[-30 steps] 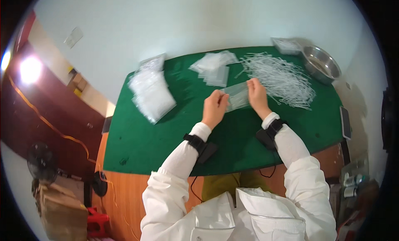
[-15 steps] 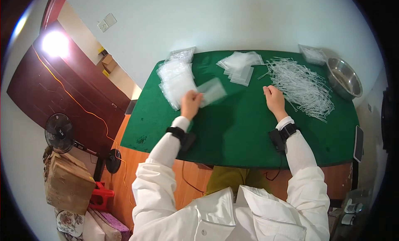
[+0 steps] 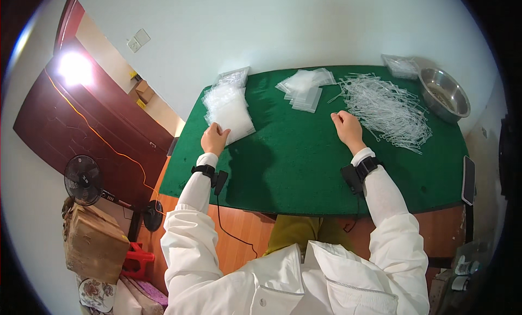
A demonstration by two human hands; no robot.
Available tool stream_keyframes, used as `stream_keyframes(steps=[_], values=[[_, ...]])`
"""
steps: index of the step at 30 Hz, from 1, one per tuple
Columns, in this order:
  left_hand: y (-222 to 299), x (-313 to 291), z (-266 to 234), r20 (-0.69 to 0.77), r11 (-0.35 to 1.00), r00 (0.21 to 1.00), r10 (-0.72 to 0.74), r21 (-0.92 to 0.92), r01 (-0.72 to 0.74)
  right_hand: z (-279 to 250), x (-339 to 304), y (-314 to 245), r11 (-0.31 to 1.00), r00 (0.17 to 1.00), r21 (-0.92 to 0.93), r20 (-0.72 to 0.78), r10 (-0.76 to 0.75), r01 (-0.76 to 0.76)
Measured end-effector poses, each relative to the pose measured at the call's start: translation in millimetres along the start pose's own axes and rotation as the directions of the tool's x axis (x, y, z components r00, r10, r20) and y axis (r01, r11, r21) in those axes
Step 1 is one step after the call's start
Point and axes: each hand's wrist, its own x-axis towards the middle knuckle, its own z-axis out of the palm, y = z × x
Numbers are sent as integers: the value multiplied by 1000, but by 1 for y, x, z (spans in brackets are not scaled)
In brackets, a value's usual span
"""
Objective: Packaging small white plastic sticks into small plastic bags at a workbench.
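My left hand [image 3: 215, 139] pinches the near corner of a clear plastic bag [image 3: 237, 121] that lies at the front of an overlapping pile of similar bags [image 3: 225, 95]. On the right, my right hand [image 3: 348, 131] hovers low over the green cloth with its fingers curled together; whatever may be between them is hidden. Just beyond it spreads a large heap of thin clear plastic sticks [image 3: 386, 109], some with looped ends. Between the two piles, toward the back, several flat clear bags [image 3: 307, 89] lie fanned out.
A steel bowl [image 3: 445, 95] and a filled clear bag [image 3: 401, 66] stand at the back right of the green table [image 3: 293, 168]. Another packet [image 3: 234, 77] sits at the back left. A phone [image 3: 468, 180] is at the right edge. Left of the table are a fan [image 3: 84, 179] and a cardboard box [image 3: 97, 241].
My left hand has moved left with the bag, which now rests on the near end of the left pile. The right hand stays curled in about the same place.
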Motion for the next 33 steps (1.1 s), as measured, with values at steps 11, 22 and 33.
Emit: stream_keyframes(steps=[11, 22, 33], values=[[41, -18, 1, 128, 898, 983, 131, 404, -172, -4, -1, 4, 999, 999, -7, 27, 42, -41], [-19, 16, 58, 82, 991, 988, 130, 31, -133, -1, -1, -8, 998, 998, -43, 57, 37, -35], [24, 8, 23, 216, 985, 976, -25, 173, -13, -31, 5, 2, 922, 989, -387, -137, -47, -10]])
